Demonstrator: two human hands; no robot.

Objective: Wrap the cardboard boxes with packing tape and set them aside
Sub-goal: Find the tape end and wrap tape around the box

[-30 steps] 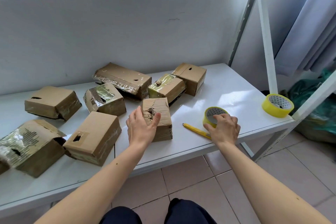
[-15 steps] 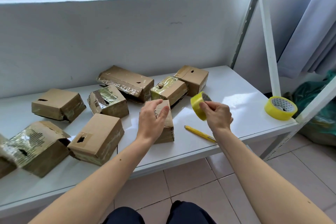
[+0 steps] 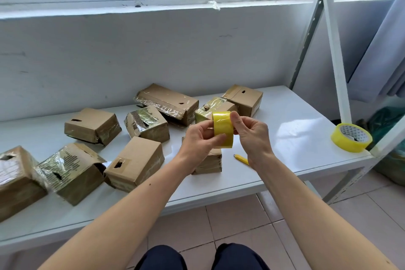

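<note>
Yellow tape roll (image 3: 223, 129) gripped by both left hand (image 3: 200, 141) and right hand (image 3: 252, 136) above box (image 3: 209, 163); next likely needs finding its loose end.

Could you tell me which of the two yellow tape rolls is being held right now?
The yellow tape roll above the table's middle, gripped by both the left hand and right hand. The other roll lies flat, untouched, at the table's right corner.

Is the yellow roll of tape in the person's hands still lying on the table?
No, both hands hold the tape roll up above the table.
</note>
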